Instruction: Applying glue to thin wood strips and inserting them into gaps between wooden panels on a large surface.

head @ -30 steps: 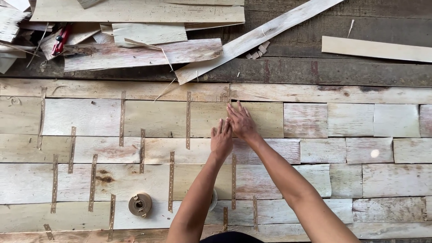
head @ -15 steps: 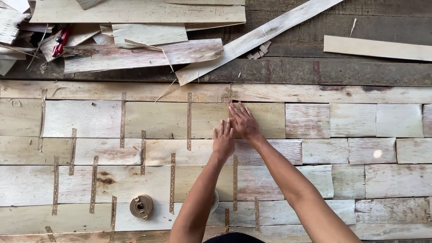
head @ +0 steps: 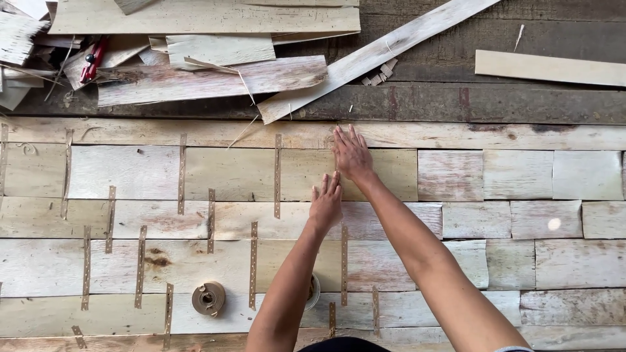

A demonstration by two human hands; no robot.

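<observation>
My right hand (head: pixel 352 155) and left hand (head: pixel 325 202), both flat, unclenched, press veneer (head: pixel 248 173); tape roll (head: pixel 208 298) at 7 o'clock.

white roll (head: pixel 315 291) half behind left forearm

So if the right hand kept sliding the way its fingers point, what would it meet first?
The right hand lies flat, fingers pointing away from the person. Straight on, it would probably cross the long veneer strip, then the dark plank; the way looks free.
</observation>
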